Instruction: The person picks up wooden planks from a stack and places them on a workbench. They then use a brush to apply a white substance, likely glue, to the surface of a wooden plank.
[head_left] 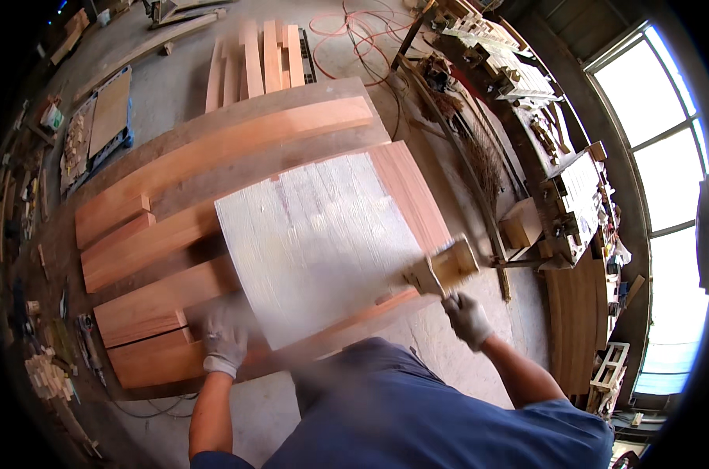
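Observation:
A white coating with streaks covers most of a reddish wood panel (pixel 417 195); its right strip is bare. My right hand (pixel 469 320), in a pale work glove, is closed around a boxy tan hand tool (pixel 454 266) with a whitish edge. The tool is at the panel's lower right corner; its exact kind cannot be made out. My gloved left hand (pixel 225 344) is beside the panel's lower left edge, near the ends of reddish boards (pixel 155 363). Its fingers look spread, with nothing visible in them, though haze blurs them.
More boards (pixel 237 148) lie across the work table (pixel 347 90), and long planks (pixel 272 59) lie beyond it. A red hose (pixel 354 35) coils on the floor. To the right stands a cluttered metal rack (pixel 487 211). A pallet of wood pieces (pixel 108 117) is at far left.

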Motion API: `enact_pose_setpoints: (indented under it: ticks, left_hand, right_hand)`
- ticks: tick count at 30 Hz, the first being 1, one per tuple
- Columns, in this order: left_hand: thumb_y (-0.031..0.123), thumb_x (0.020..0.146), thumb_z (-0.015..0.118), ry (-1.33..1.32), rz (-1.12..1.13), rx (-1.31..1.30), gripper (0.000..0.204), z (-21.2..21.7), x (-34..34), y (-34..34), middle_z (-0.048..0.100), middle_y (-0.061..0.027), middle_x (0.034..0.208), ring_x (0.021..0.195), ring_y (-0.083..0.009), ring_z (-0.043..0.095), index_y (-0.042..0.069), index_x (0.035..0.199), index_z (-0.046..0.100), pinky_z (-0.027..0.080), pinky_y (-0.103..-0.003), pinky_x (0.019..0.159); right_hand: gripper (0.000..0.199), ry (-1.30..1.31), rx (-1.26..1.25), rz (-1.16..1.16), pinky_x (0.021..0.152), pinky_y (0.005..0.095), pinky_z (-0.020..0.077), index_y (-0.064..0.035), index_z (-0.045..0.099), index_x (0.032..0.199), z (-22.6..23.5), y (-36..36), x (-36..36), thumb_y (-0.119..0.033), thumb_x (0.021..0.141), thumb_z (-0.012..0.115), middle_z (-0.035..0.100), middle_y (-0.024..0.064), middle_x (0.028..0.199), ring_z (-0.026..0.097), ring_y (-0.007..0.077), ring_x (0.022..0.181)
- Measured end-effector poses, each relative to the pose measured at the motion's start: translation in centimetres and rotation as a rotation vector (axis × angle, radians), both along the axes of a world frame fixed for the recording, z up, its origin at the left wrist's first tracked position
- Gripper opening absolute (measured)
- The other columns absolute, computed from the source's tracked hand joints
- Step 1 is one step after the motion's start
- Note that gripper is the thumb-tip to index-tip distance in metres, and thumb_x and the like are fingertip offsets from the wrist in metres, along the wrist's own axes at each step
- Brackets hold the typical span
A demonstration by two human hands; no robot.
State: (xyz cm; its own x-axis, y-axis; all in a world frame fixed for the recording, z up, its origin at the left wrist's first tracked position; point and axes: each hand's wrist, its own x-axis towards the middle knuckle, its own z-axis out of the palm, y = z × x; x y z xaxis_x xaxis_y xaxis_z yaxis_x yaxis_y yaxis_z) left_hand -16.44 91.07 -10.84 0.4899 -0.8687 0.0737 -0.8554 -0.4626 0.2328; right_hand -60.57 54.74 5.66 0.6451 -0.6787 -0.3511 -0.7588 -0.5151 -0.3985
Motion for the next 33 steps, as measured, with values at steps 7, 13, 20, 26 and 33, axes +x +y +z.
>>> enact_pose_setpoints:
  ticks: [7, 13, 20, 26, 33]
  left_hand:
    - [0.028, 0.087, 0.068, 0.090, 0.054, 0.089, 0.044, 1.4, -0.5, -0.4, 0.057, -0.0239, 0.134, 0.130, -0.0460, 0.049, -0.001, 0.119, 0.066, 0.040, -0.060, 0.111]
    - [0.026, 0.084, 0.070, 0.024, 0.009, 0.052, 0.036, 0.7, 0.2, -0.7, 0.057, -0.0239, 0.130, 0.129, -0.0452, 0.049, 0.000, 0.109, 0.066, 0.042, -0.060, 0.108]
    - [0.027, 0.085, 0.071, 0.033, 0.037, 0.050, 0.038, 1.0, -0.5, -0.1, 0.056, -0.0241, 0.130, 0.128, -0.0460, 0.050, 0.001, 0.111, 0.065, 0.043, -0.059, 0.107]
    - [0.026, 0.086, 0.071, 0.011, 0.031, 0.057, 0.039, 0.8, -0.5, -0.4, 0.056, -0.0240, 0.130, 0.129, -0.0459, 0.049, 0.001, 0.115, 0.065, 0.043, -0.058, 0.108]
    - [0.023, 0.086, 0.070, 0.043, 0.015, 0.091, 0.043, 0.8, 0.1, -0.5, 0.055, -0.0265, 0.131, 0.130, -0.0472, 0.048, -0.004, 0.118, 0.065, 0.041, -0.059, 0.111]
  right_hand:
    - [0.036, -0.135, 0.080, -0.207, 0.069, 0.0486, 0.0524, -0.0005, 0.066, 0.101, -4.0, -11.8, 12.5, -0.034, 0.107, 0.055, 0.066, 0.0218, 0.083, 0.062, 0.0376, 0.074]
    - [0.045, -0.337, 0.181, -0.436, 0.046, 0.0362, 0.0412, -0.0075, 0.062, 0.085, -6.4, -19.8, 20.9, -0.048, 0.106, 0.060, 0.055, 0.0005, 0.061, 0.051, 0.0145, 0.050]
    - [0.029, -0.236, 0.174, -0.387, 0.059, 0.0335, 0.0431, -0.0070, 0.056, 0.085, -0.6, -4.5, 1.4, -0.028, 0.105, 0.057, 0.047, 0.0005, 0.069, 0.045, 0.0095, 0.067]
    - [0.030, -0.119, 0.162, -0.386, 0.062, 0.0410, 0.0450, -0.0067, 0.059, 0.092, -0.2, -5.4, 0.0, -0.033, 0.106, 0.054, 0.054, 0.0103, 0.078, 0.053, 0.0241, 0.070]
    - [0.039, -0.412, 0.283, -0.504, 0.042, 0.0344, 0.0372, -0.0090, 0.059, 0.091, -3.4, -22.7, 20.6, -0.045, 0.106, 0.061, 0.049, -0.0012, 0.062, 0.044, 0.0120, 0.047]
